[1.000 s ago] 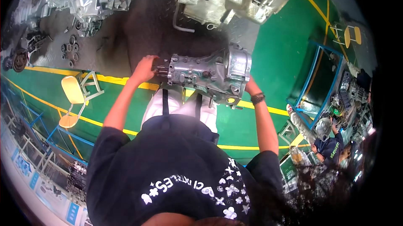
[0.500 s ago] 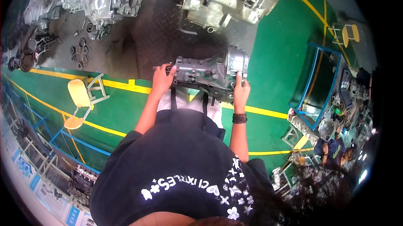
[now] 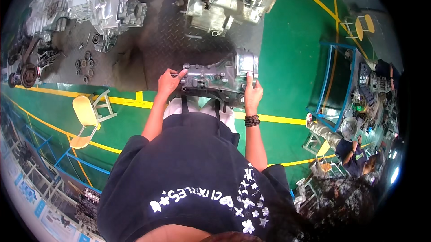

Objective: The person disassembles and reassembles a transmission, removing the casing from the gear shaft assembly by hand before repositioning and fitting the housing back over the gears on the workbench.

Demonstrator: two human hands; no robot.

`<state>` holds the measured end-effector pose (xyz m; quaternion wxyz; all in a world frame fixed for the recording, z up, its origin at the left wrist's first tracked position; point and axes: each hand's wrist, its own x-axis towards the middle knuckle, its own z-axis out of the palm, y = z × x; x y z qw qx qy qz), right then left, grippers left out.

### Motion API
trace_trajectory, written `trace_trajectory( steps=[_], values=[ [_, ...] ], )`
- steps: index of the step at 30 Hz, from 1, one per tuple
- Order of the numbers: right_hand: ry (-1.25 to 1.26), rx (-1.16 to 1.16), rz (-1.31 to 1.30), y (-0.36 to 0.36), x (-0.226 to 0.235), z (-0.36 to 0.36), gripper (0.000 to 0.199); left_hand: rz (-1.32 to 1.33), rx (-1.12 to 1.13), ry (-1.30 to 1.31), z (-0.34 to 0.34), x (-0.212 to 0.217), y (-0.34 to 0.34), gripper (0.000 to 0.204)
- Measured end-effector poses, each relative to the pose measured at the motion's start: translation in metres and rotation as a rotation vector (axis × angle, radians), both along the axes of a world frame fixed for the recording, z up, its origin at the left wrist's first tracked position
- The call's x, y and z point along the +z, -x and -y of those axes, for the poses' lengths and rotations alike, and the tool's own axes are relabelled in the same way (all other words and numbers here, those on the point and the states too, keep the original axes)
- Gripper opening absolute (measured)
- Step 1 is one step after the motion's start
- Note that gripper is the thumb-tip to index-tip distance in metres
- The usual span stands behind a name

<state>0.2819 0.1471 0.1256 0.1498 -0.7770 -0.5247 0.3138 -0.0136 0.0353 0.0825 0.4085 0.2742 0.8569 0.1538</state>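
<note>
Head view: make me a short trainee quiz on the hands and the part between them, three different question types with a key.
1. Multiple choice: where is the left hand on the ribbed grey metal casing?
A. At its wide, flared end
B. At its narrow end
C. At its middle
2. True or false: the right hand is well clear of the casing.
3. Fill in: the dark beaded bracelet is worn on the person's ____ wrist.

Key: 1. B. 2. False; it is at the wide end. 3. Right.
</note>
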Motion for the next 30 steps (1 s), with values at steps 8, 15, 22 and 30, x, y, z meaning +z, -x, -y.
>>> trace_trajectory(
  steps=[8, 15, 22, 30],
  values=[
    [-0.060, -0.039, -0.230, -0.028, 0.029, 0.015, 0.056, -0.026, -0.007, -0.054, 0.009, 0.053, -0.021, 0.072],
    [-0.003, -0.222, -0.117, -0.092, 0.098, 0.026, 0.046, 0.272, -0.114, -0.159, 0.013, 0.092, -0.080, 0.066],
    [-0.029, -0.339, -0.195, -0.130, 0.130, 0.044, 0.040, 0.448, -0.202, -0.095, 0.010, 0.092, -0.115, 0.070],
    [0.089, -0.001, -0.229, -0.051, 0.145, 0.042, 0.042, 0.297, 0.090, -0.153, 0.047, 0.103, -0.055, 0.058]
  ],
)
